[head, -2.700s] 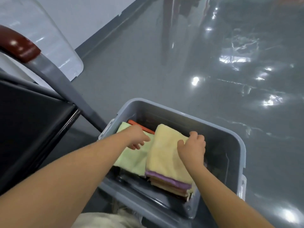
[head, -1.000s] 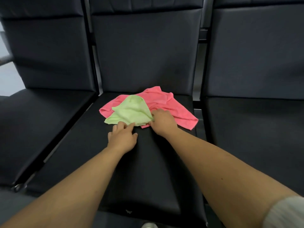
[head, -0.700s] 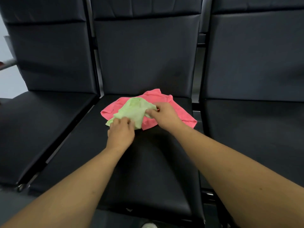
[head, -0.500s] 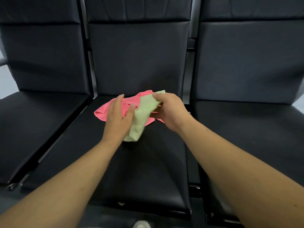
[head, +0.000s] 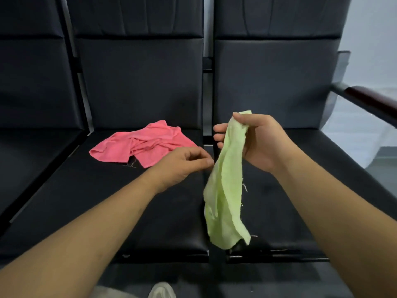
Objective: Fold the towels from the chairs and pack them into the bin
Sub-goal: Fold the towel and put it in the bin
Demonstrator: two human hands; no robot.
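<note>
– Black padded chairs [head: 139, 82] in a row, with a pale wall off to the right. How far along is the towel job?

– Not finished, as I read it. A green towel [head: 225, 186] is up off the seat. The right hand [head: 260, 143] pinches its top end between the thumb and curled fingers [head: 222, 127]. The rest hangs limp straight down from them, bunched lengthwise and not folded at all.

– And the left hand [head: 182, 164]?

– It's just left of the hanging cloth, fingers loosely curled, with the fingertips [head: 207, 161] right at the towel's edge (whether they already nip that edge or only reach it, I cannot tell).

– Is anything still waiting?

– A pink towel [head: 139, 145] lies crumpled on the middle seat, beyond and to the left of the left fingertips. Neither hand touches it.

– What about the bin?

– It's out of view, so I can't say what it holds.

– Then what's left to do?

– My judgement is that the green one has to be opened out flat, probably by a second corner taken in the left fingers. Then it gets folded and carried to the bin. After that the pink one goes through the same steps (it looks the more tangled of the two). So at least two towels remain unfolded and unpacked.
</note>
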